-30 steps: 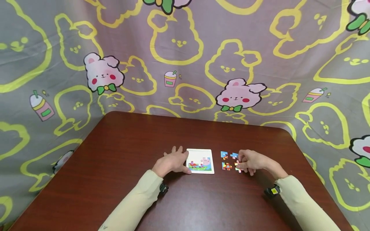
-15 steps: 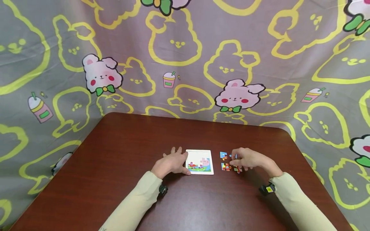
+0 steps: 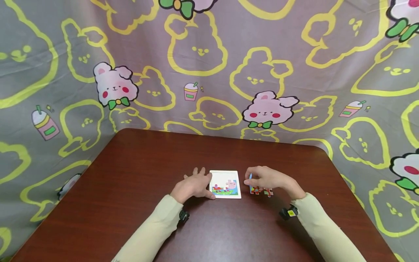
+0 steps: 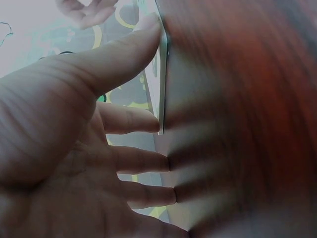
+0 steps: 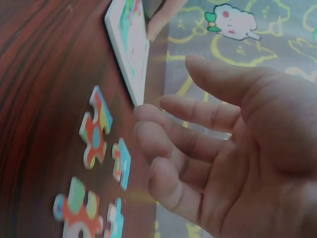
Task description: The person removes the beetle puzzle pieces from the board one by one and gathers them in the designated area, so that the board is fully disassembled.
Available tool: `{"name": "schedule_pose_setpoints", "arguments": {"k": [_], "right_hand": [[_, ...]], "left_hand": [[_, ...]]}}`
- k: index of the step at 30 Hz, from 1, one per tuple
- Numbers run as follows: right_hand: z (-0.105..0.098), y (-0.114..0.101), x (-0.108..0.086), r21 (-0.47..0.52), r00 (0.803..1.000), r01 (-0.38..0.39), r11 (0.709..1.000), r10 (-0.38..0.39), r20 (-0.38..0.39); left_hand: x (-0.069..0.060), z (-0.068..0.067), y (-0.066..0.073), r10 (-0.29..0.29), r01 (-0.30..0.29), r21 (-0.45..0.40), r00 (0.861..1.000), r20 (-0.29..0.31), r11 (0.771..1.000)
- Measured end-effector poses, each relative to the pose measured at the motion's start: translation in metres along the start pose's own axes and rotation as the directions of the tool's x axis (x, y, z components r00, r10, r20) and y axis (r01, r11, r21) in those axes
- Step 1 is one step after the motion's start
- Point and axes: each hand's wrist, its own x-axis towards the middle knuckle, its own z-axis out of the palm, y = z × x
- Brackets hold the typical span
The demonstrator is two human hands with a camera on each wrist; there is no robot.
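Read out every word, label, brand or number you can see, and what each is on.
No text is readable in any view.
Yellow patch on the right wrist device: too small to read.
Dark mark on the left sleeve: too small to read.
White puzzle tray: no legible lettering.

Left hand [image 3: 194, 185] splayed, right hand [image 3: 268, 177] (less spread) loosely curved.

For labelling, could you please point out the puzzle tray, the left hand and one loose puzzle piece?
Puzzle tray [image 3: 219, 177]: head view, bare white base.
Left hand [image 3: 192, 186]: head view, back of the hand.
Loose puzzle piece [image 5: 96, 136]: right wrist view, its middle.
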Motion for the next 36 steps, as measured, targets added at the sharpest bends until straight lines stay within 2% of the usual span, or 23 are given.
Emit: {"name": "schedule_pose_setpoints", "arguments": {"k": [8, 13, 19, 27, 36], "right_hand": [[0.007, -0.011, 0.014, 0.041, 0.999, 0.015, 0.999, -0.014, -0.030], [0.013, -0.017, 0.020, -0.030, 1.000, 0.020, 0.999, -0.021, -0.023], [0.018, -0.018, 0.026, -0.021, 1.000, -0.019, 1.000, 0.019, 0.014], [0.026, -0.016, 0.030, 0.010, 0.997, -0.068, 0.998, 0.067, 0.027], [0.032, -0.018, 0.033, -0.028, 0.996, -0.079, 0.996, 0.080, 0.029]], "left_hand": [[-0.001, 0.000, 0.000, -0.002, 0.002, -0.008, 1.000, 0.007, 1.000], [-0.002, 0.000, 0.000, 0.001, 0.000, -0.017, 1.000, 0.008, 1.000], [-0.001, -0.003, 0.002, 0.001, -0.001, -0.011, 1.000, 0.010, 1.000], [0.000, -0.003, 0.001, 0.001, -0.001, -0.005, 1.000, 0.006, 1.000], [0.000, -0.001, 0.000, -0.003, 0.003, -0.012, 1.000, 0.008, 1.000]]}}
